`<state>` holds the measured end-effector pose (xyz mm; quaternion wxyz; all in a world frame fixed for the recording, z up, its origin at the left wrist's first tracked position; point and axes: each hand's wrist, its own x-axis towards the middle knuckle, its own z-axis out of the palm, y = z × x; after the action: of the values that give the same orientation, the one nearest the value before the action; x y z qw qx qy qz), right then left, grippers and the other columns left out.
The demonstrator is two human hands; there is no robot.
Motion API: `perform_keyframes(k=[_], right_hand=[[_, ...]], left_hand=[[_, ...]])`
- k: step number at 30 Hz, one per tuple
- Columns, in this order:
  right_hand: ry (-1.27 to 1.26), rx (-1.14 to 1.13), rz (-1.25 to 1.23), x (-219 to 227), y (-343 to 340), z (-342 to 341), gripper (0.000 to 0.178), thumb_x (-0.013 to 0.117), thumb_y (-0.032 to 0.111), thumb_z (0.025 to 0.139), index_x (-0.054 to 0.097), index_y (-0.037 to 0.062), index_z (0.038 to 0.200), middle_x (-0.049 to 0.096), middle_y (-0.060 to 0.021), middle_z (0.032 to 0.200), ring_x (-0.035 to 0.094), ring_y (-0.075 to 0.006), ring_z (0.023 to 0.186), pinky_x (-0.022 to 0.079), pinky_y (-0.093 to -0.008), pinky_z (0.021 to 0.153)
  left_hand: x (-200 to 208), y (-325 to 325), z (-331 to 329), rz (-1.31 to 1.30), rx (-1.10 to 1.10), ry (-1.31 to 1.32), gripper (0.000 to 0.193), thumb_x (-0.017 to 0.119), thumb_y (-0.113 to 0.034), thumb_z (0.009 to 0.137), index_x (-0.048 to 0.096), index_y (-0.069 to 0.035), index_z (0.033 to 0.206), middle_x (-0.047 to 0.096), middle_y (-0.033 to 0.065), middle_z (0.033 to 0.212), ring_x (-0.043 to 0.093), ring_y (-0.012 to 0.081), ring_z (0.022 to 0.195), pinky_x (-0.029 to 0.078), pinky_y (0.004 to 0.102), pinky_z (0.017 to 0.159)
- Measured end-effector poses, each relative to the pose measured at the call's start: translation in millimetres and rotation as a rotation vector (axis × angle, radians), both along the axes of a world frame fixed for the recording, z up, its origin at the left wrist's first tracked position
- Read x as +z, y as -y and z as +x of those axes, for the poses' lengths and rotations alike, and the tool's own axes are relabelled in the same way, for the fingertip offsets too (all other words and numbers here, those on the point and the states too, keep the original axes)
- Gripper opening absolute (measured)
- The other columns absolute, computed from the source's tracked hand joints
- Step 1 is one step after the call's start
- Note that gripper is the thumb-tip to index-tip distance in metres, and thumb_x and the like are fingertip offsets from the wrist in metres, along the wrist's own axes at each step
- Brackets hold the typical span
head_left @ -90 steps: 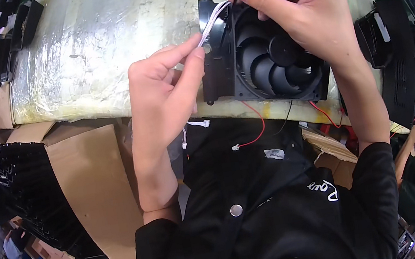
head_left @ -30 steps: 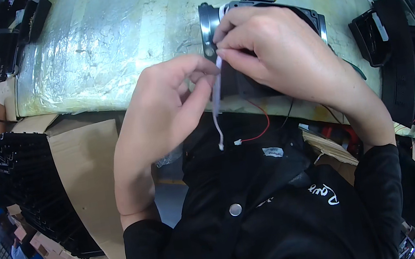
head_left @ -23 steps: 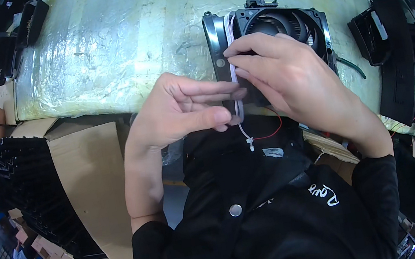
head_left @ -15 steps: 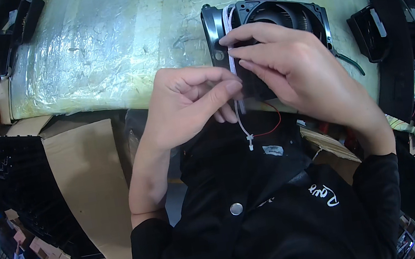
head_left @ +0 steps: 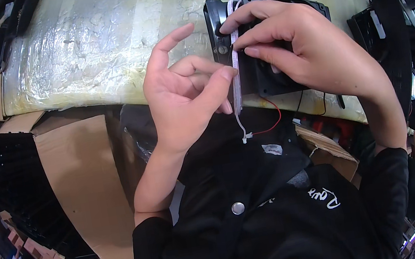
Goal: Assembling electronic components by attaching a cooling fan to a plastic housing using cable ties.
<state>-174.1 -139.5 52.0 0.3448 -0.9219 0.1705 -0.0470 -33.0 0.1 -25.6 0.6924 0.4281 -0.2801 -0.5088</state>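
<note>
A black plastic housing with a fan (head_left: 271, 80) lies at the table's near edge, partly hidden by my right hand. Along its left side runs a folded bundle of white cable (head_left: 236, 87), ending in a small white connector (head_left: 247, 138) with a thin red wire. My right hand (head_left: 290, 35) reaches over the housing, its fingertips closed in at the bundle. Beside it, my left hand (head_left: 179, 90) pinches with thumb and a bent finger at the bundle's left side, its index finger raised. A thin dark strand seems to pass between the fingertips; its kind is unclear.
The pale table (head_left: 97, 49) is covered in clear film. An open carton (head_left: 83, 187) of black parts stands at the left, another carton (head_left: 332, 147) below the table's right part. Black housings (head_left: 365, 31) stand at the right. Other people work at both sides.
My left hand has opened its index finger upward while the thumb pinch stays by the cable. The housing and bundle have shifted slightly, and the connector sits a little higher.
</note>
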Motion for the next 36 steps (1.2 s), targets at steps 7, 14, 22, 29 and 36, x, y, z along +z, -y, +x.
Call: perform_keyframes(k=[7,14,22,29,36], right_hand=[[-0.005,0.021,-0.016,-2,3,2,0.014,0.061,-0.003,0.084,0.067,-0.0069,0.097,0.066,-0.0134,0.107,0.065,-0.0246,0.094,0.05,-0.0298,0.08],[0.03,0.029,0.012,-4,4,3,0.012,0.061,-0.002,0.085,0.067,-0.0068,0.095,0.065,-0.0123,0.102,0.064,-0.0226,0.091,0.049,-0.0287,0.079],[0.034,0.045,0.025,-6,6,4,0.012,0.061,-0.002,0.085,0.067,-0.0067,0.095,0.065,-0.0116,0.102,0.064,-0.0201,0.087,0.05,-0.0274,0.076],[-0.055,0.062,0.349,0,21,7,0.009,0.061,-0.002,0.086,0.067,-0.006,0.092,0.063,-0.008,0.099,0.058,-0.0082,0.061,0.046,-0.0206,0.054],[-0.006,0.078,0.035,3,0,3,0.008,0.067,0.002,0.08,0.062,-0.0034,0.084,0.058,-0.0108,0.094,0.059,-0.0259,0.079,0.047,-0.0331,0.071]], left_hand=[[11,7,5,0.175,-0.103,0.066,0.071,0.065,0.011,0.077,0.025,0.009,0.135,0.065,0.0132,0.074,0.062,0.0129,0.052,0.05,0.0227,0.047],[11,10,11,0.18,-0.161,0.026,0.072,0.066,0.01,0.076,0.024,0.009,0.135,0.062,0.0126,0.072,0.062,0.0144,0.052,0.051,0.024,0.045],[10,12,14,0.184,-0.206,0.016,0.069,0.067,0.009,0.076,0.028,0.008,0.133,0.062,0.0101,0.071,0.062,0.0136,0.051,0.048,0.0222,0.043],[2,10,13,0.111,-0.206,0.084,0.05,0.069,0.007,0.08,0.047,0.009,0.124,0.066,0.0108,0.078,0.061,0.0101,0.052,0.045,0.0198,0.043],[0,4,4,0.057,-0.167,0.123,0.033,0.067,0.004,0.085,0.063,0.007,0.117,0.066,0.006,0.083,0.059,0.0054,0.056,0.044,0.0176,0.045]])
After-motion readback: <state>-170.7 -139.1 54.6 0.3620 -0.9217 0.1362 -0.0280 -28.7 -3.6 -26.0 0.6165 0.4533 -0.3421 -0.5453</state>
